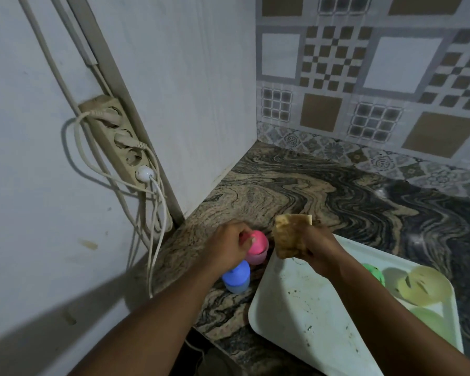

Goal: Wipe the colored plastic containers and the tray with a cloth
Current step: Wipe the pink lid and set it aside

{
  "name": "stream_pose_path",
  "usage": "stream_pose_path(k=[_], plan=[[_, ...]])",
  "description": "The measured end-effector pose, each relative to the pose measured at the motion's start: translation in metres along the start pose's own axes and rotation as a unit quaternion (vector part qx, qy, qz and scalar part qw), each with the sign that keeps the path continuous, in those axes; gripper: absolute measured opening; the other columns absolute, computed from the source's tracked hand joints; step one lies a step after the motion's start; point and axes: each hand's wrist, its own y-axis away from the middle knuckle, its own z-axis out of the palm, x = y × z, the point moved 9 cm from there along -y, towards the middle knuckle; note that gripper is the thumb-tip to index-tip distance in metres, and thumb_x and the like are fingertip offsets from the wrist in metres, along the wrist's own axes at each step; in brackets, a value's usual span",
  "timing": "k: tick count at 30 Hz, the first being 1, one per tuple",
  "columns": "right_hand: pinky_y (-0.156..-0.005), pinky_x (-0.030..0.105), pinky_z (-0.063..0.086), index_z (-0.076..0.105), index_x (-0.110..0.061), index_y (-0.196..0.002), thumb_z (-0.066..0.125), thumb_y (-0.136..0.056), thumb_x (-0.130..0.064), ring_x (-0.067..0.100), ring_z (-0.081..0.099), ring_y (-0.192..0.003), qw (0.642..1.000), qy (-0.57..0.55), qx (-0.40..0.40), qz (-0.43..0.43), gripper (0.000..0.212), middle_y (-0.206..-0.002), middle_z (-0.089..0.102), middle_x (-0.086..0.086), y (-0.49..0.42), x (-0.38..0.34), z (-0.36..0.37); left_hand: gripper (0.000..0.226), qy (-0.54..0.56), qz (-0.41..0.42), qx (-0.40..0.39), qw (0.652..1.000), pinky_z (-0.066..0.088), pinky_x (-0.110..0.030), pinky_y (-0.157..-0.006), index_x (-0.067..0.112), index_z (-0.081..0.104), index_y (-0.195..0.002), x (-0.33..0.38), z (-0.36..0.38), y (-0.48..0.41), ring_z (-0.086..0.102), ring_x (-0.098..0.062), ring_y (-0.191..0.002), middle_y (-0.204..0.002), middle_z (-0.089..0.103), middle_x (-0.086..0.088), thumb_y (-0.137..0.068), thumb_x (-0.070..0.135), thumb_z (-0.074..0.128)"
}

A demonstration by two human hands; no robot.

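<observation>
Dirt speckles the white tray (296, 308) on the marbled counter (310, 185), with a yellow container (421, 286) and a green container (373, 272) in it. Just left stand a blue container (236, 276), then a pink container (258, 246), whose rim the left hand (228, 240) seems to pinch. The right hand (318, 248) clutches a tan cloth (288, 234) over the tray's far corner.

Right forearm (391, 308) hides most of green container (373, 271) and tray (296, 308) near corner
</observation>
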Motion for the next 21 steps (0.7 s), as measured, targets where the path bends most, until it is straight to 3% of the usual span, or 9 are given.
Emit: stream_pose_path(k=[3, 9, 13, 17, 21], plan=[[-0.072, 0.047, 0.053, 0.075, -0.003, -0.101, 0.05, -0.1, -0.008, 0.036, 0.063, -0.078, 1.0, -0.015, 0.026, 0.0, 0.026, -0.088, 0.069, 0.02, -0.001, 0.008, -0.006, 0.014, -0.019, 0.027, -0.02, 0.999, 0.054, -0.032, -0.078, 0.022, 0.073, -0.094, 0.001, 0.008, -0.008, 0.067, -0.02, -0.087, -0.096, 0.071, 0.001, -0.084, 0.031, 0.07], [-0.069, 0.042, 0.051, 0.073, 0.002, -0.096, 0.055, -0.095, -0.007, 0.038, 0.058, -0.08, 1.0, -0.009, 0.016, 0.0, 0.02, -0.089, 0.064, 0.025, -0.003, 0.014, -0.006, 0.016, -0.045, 0.081, -0.012, 0.996, 0.052, -0.034, -0.075, 0.016, 0.072, -0.098, 0.027, 0.002, -0.001, 0.063, -0.023, -0.091, -0.1, 0.066, 0.0, -0.086, 0.027, 0.069], [-0.081, 0.057, 0.058, 0.075, 0.001, -0.106, 0.062, -0.094, -0.015, 0.049, 0.07, -0.087, 0.998, -0.008, 0.051, 0.017, 0.024, -0.099, 0.074, 0.028, -0.013, 0.024, -0.01, 0.016, -0.087, 0.092, -0.042, 0.991, 0.036, -0.028, -0.071, 0.011, 0.067, -0.101, 0.037, 0.007, -0.003, 0.058, -0.024, -0.096, -0.107, 0.061, -0.005, -0.091, 0.022, 0.063], [-0.08, 0.053, 0.058, 0.076, 0.001, -0.104, 0.064, -0.093, -0.018, 0.047, 0.069, -0.088, 0.998, -0.007, 0.052, 0.025, 0.025, -0.098, 0.075, 0.027, -0.017, 0.029, -0.006, 0.011, -0.095, 0.08, -0.094, 0.988, 0.053, -0.041, -0.077, 0.016, 0.065, -0.089, 0.036, 0.014, -0.013, 0.061, -0.027, -0.088, -0.097, 0.062, -0.004, -0.085, 0.026, 0.063], [-0.075, 0.049, 0.055, 0.077, 0.002, -0.101, 0.067, -0.09, -0.015, 0.042, 0.065, -0.082, 0.998, -0.026, 0.055, 0.034, 0.023, -0.096, 0.072, 0.031, -0.02, 0.033, -0.006, 0.01, -0.123, 0.048, -0.129, 0.983, 0.046, -0.033, -0.069, 0.019, 0.066, -0.096, 0.037, 0.013, -0.019, 0.062, -0.027, -0.091, -0.1, 0.066, -0.005, -0.089, 0.025, 0.066]])
